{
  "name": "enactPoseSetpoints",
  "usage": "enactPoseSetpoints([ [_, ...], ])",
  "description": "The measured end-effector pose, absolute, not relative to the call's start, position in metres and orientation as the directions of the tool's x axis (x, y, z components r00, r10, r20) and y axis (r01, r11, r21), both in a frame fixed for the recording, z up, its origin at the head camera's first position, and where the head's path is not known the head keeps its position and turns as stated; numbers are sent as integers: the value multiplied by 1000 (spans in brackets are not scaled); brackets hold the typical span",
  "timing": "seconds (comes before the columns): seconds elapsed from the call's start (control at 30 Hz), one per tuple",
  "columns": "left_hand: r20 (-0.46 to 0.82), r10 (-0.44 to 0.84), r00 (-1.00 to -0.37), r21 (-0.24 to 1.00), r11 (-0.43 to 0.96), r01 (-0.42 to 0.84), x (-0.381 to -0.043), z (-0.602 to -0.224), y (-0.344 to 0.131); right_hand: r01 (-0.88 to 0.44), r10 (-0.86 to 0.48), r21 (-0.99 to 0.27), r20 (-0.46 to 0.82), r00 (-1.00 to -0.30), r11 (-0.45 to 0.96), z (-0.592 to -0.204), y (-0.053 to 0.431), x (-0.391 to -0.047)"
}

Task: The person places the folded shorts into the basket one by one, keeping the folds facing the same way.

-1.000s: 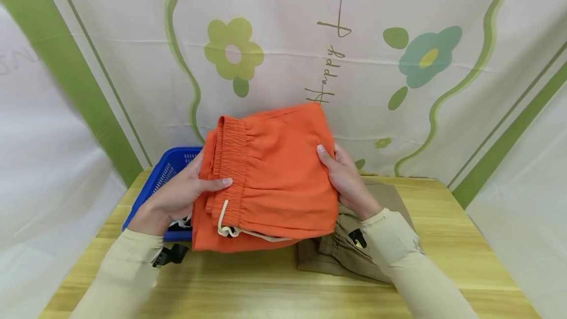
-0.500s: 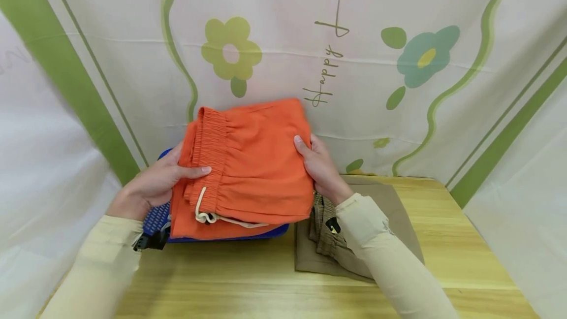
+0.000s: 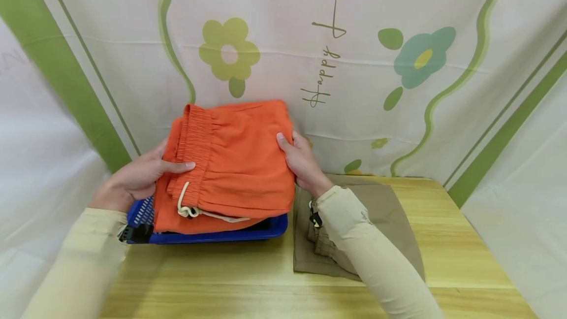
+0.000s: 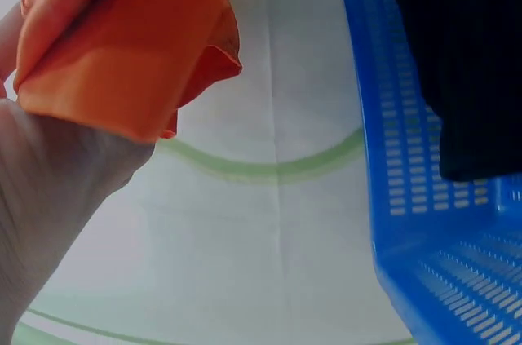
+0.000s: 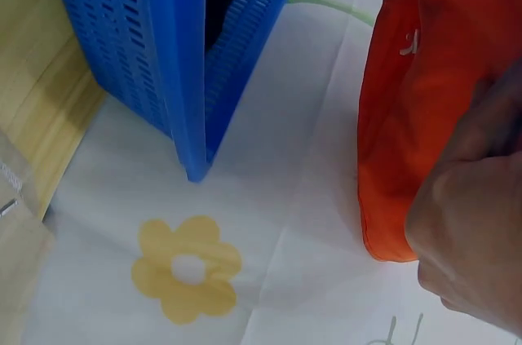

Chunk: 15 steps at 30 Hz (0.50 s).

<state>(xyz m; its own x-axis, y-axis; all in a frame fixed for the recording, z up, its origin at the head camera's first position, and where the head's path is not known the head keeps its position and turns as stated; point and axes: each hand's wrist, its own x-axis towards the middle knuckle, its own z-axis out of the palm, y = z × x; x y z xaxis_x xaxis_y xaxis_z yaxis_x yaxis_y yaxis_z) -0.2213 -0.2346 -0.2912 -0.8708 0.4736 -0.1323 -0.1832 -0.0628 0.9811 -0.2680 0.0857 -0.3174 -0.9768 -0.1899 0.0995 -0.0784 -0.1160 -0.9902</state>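
Folded orange pants with a gathered elastic waistband and a white drawstring are held up between both hands. My left hand grips the waistband side, thumb on top and fingers underneath. On the opposite edge, my right hand pinches the cloth with its thumb on top. Directly below the pants stands a blue plastic basket, mostly covered by them in the head view. Dark folded cloth lies inside the basket in the left wrist view. A gap separates the pants from the basket in both wrist views.
Brown folded pants lie on the wooden table at the right, partly under my right forearm. Behind the table hangs a white curtain with printed flowers. The basket's perforated wall rises at the left in the right wrist view.
Both hands have carried the orange pants leftward, from beside the basket to over it. More of the brown pants now shows on the right. The grip looks the same.
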Motion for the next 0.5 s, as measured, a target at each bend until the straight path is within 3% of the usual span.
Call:
enactPoseSetpoints([
  [0.5, -199, 470, -860, 970, -29, -240, -226, -306, -257, -27, -208, -996, 44, -977, -84, -338, 61, -273],
])
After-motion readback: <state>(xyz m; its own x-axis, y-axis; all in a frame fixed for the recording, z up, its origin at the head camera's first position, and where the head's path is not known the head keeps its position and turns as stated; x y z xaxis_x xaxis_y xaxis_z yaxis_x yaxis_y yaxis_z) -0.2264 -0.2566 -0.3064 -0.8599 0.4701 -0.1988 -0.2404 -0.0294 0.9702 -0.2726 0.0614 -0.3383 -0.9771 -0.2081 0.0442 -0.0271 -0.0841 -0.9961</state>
